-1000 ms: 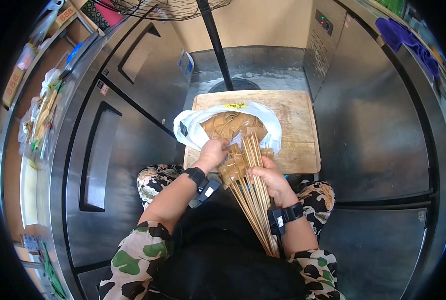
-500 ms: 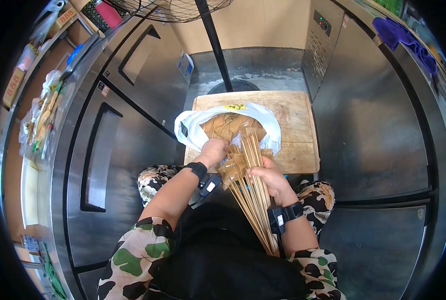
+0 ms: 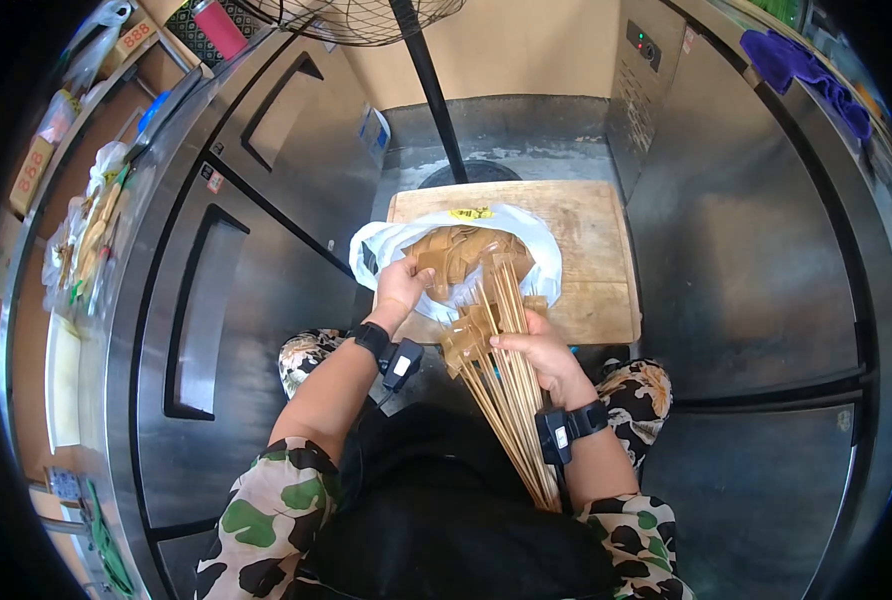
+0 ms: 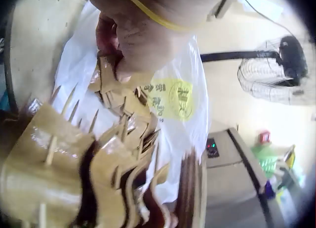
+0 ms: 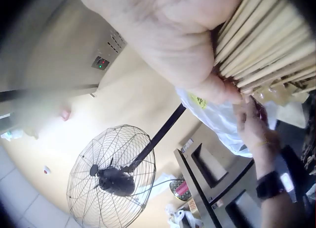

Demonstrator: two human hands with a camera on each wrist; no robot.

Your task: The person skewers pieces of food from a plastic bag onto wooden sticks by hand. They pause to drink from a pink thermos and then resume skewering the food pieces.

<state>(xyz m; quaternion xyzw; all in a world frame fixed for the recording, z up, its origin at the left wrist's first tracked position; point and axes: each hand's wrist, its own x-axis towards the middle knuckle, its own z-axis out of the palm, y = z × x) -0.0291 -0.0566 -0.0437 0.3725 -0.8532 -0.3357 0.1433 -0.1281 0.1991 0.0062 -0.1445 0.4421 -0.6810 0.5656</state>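
Observation:
My left hand (image 3: 398,288) is at the near left rim of a white plastic bag (image 3: 544,245), pinching a flat brown dried tofu sheet (image 4: 109,80) between thumb and fingers. More folded brown tofu sheets (image 3: 471,243) fill the bag's mouth. My right hand (image 3: 548,358) grips a thick bundle of bamboo skewers (image 3: 511,385), thumb across the top. Their long bare ends point down toward my lap. Wavy tofu pieces (image 3: 463,338) are threaded on the upper ends, and several sharp tips (image 4: 71,97) poke through in the left wrist view.
Under the bag lies a wooden board (image 3: 596,255). Behind it stands a wire-caged fan (image 5: 111,176) on a black pole (image 3: 431,95). Steel cabinets (image 3: 746,250) flank both sides. A purple cloth (image 3: 801,75) hangs at the upper right.
My left hand has moved up and left from beside the skewers, and a tofu sheet now shows in its fingers. My right hand holds the skewer bundle almost still.

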